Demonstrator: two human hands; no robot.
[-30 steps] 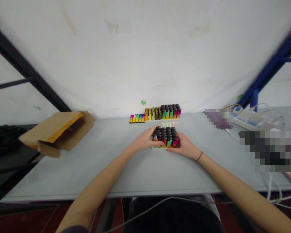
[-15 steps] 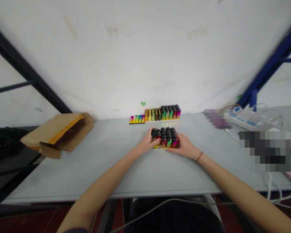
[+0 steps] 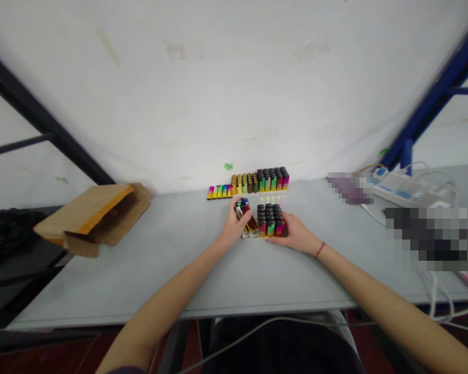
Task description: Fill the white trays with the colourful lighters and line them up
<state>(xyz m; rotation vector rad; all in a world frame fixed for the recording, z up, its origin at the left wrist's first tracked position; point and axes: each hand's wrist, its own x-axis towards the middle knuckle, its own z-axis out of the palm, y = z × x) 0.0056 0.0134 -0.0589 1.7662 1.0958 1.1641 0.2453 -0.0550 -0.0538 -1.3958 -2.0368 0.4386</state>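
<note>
Gripping tilted lighters (image 3: pixel 246 214) in the left hand (image 3: pixel 230 227) and bracing upright lighters (image 3: pixel 270 221) with the right hand (image 3: pixel 296 234).

Observed left fingers closed around the tilted lighters, leaning with tops to the left, over exposed slots at the left end of a pale tray (image 3: pixel 250 235). Observed right fingers wrapped against the right side of the upright lighters, standing in rows near the middle of the grey surface (image 3: pixel 179 275). Noted behind, near the wall (image 3: pixel 218 78): black-capped lighters (image 3: pixel 273 180) in a standing block, yellow-toned lighters (image 3: pixel 245 184) just beside on the left, and multicoloured lighters (image 3: pixel 219 191) lying flat further left. Recorded well apart: an opened cardboard package (image 3: pixel 86 208) at left and a white power strip (image 3: pixel 405 189) at right.
</note>
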